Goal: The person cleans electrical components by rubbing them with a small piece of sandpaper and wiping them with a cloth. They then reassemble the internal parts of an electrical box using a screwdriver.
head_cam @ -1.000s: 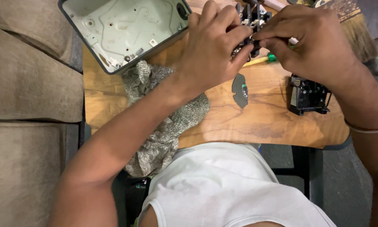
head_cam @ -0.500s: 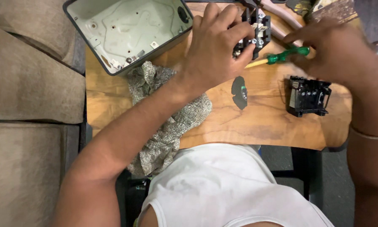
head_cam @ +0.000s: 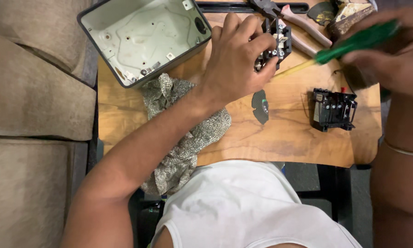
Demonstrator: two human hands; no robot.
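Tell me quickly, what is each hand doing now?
Left hand: closed on the black switch part.
Right hand: closed on the green screwdriver.

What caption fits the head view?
Left hand grips a black part; right hand lifts a green screwdriver over the table.

Glossy wood table [head_cam: 284, 138], patterned cloth rag [head_cam: 183, 133] — translucent green plastic screwdriver handle [head_cam: 358, 40]

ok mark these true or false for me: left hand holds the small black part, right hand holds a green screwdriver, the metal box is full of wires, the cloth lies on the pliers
1. The left hand holds the small black part: true.
2. The right hand holds the green-handled screwdriver: true.
3. The metal box is full of wires: false, it is open and shows only its bare inside.
4. The patterned cloth lies on the pliers: false, the two lie apart.
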